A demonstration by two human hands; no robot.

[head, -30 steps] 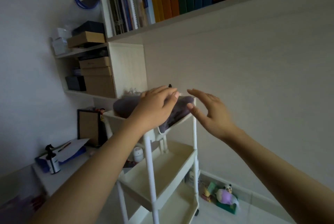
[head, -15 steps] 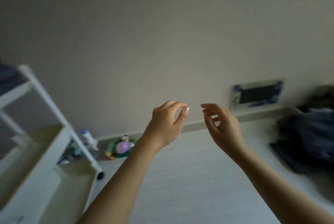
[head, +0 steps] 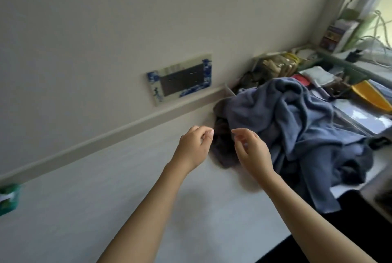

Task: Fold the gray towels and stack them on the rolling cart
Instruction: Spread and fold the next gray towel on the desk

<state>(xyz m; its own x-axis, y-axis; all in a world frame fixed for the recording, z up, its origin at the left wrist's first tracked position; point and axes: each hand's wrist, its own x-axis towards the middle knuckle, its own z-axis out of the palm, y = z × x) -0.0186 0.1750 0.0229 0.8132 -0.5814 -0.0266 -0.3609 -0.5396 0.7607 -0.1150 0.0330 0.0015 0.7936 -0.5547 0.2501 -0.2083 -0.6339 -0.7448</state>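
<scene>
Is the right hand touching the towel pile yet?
Cannot tell. The only view, the head camera, shows the right hand with loosely curled fingers overlapping the towel pile's near edge, gripping nothing; whether it hovers above the cloth or brushes it is not plain.

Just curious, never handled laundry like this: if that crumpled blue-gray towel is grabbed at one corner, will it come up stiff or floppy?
Probably floppy: the blue-gray towel lies in soft, deep folds. It would likely drape and trail, since one edge already hangs over the table.
</scene>
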